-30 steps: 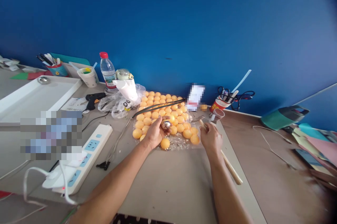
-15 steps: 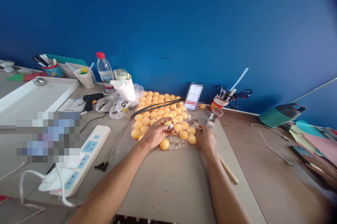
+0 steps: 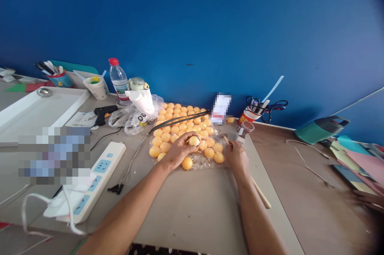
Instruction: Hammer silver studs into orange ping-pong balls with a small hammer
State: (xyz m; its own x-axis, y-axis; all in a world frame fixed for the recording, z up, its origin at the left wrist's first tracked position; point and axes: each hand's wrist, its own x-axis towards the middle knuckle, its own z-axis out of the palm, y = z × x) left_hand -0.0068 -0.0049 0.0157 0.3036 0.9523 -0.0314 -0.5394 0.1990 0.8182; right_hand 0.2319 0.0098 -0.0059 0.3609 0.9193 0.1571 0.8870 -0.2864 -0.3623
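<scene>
Over the front of a plastic-wrapped pack of orange ping-pong balls (image 3: 181,128), my left hand (image 3: 177,152) is closed on a pale yellow ping-pong ball (image 3: 194,141) with a dark, silvery edge. One loose orange ball (image 3: 187,163) lies just below that hand. My right hand (image 3: 238,157), to the right of the pack, is closed around a tool with a long wooden handle (image 3: 261,194). The handle runs under the wrist toward me. The tool's head, beyond the fingers, is too small to make out.
A power strip (image 3: 95,185), glue gun (image 3: 103,114), white tray (image 3: 64,96) and bottle (image 3: 119,81) stand on the left. A pen cup (image 3: 249,116), small clear cup (image 3: 247,127) and green flask (image 3: 319,130) are on the right. Black straps (image 3: 177,121) cross the pack.
The ball in my left hand has turned: its silvery side faced me before, its pale yellow side does now. My right hand has shifted slightly, still around the wooden handle.
</scene>
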